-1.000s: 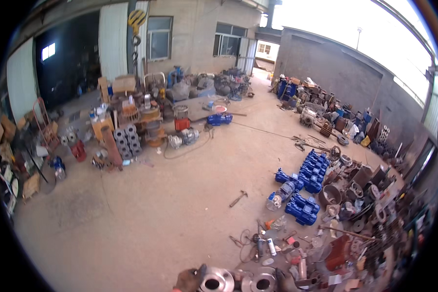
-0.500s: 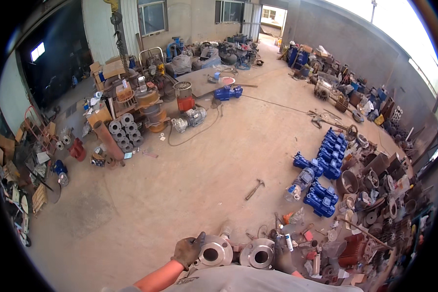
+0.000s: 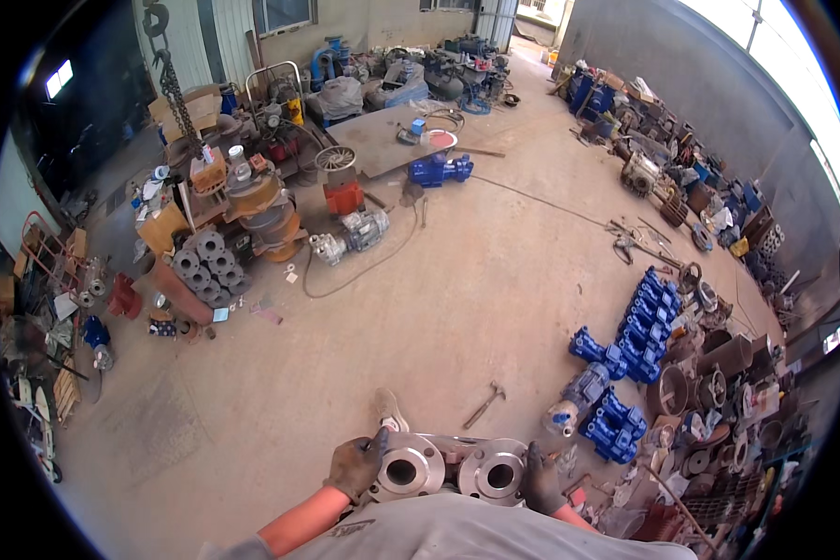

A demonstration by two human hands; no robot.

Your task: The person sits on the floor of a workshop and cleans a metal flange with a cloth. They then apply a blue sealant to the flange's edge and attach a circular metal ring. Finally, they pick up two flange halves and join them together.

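Two round grey metal flanges, each with a dark centre bore and bolt holes, sit side by side close to my body. They look like ends of one flanged metal casting, its bridge visible between them. My left hand, in a dark work glove, is closed against the outer edge of the left flange, thumb pointing up. On the far side, my right hand, gloved too, grips the right flange's outer edge. Fingers underneath are hidden. My shoe shows just beyond the left flange.
A hammer lies on the concrete floor ahead. Blue motor units stand in rows to the right, beside heaped metal parts. At left are stacked grey cylinders and a rust-coloured pipe. A chain hoist hangs beyond.
My view has shifted over the floor, and my shoe now shows farther forward and left. Both hands stay on the flanged casting, which remains in front of me.
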